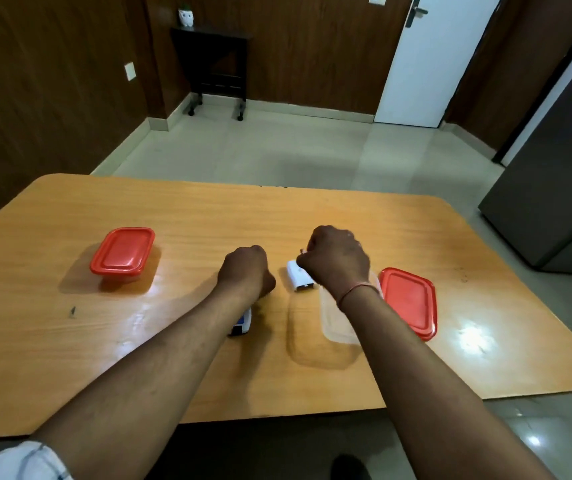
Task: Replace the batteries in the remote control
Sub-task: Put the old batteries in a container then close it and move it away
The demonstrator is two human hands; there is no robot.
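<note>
- The remote (241,323) lies on the table (312,216) just under the left wrist. Only its near end shows, white with a blue patch.
- Under the right forearm, on the near side of the right hand, stands an open clear box (333,327); what is inside I cannot see. Its red lid (409,303) lies just right of that wrist.
- The left hand (247,271) is closed like a fist over the far part of the remote and seems to grip it (the fingers themselves are hidden beneath the hand).
- A white piece (297,280) lies between the two hands, partly under the right one. I judge it is the battery cover, taken off.
- The right hand (336,263) hangs above this piece with fingers curled in. A small pale tip shows at its fingertips, too small to name, so I cannot tell what it holds.
- Well apart, to the left of the left hand, stands a closed box (123,251).
- The step in hand, by my judgement, is the exchange of the cells with the compartment open. The next move calls for bringing the right hand over to the remote, seating each battery with correct polarity, then sliding the white piece back on.
</note>
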